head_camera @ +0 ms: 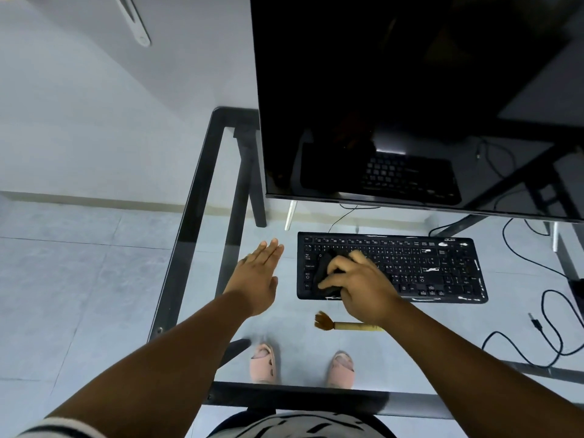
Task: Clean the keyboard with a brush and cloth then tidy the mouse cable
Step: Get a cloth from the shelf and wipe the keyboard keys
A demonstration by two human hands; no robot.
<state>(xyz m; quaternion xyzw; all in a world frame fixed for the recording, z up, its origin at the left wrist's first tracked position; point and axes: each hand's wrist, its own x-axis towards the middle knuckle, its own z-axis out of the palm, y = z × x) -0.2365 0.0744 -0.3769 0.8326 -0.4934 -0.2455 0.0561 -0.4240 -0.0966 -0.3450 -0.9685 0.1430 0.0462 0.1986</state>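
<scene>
Right hand [357, 289]: fingers curled over a dark cloth [325, 268], thumb at its near edge, so the cloth is bunched under the fingertips and pressed onto the keys. The cloth sits on the left portion of the black keyboard [426, 267], covering keys near the left edge; only its left part shows, the rest being hidden beneath the hand.

Left hand [257, 273]: fingers straight and together, palm down, holding nothing. It is just left of the keyboard, apart from it; whether it touches the glass desk [196, 197] cannot be told.

Brush [341, 324]: lies flat on the glass just in front of the keyboard, bristles pointing left, handle running right under the right wrist. Neither hand touches it.

A dark monitor [410, 90] stands behind the keyboard. A black cable [550, 330] loops on the desk to the right, well apart from both hands.
</scene>
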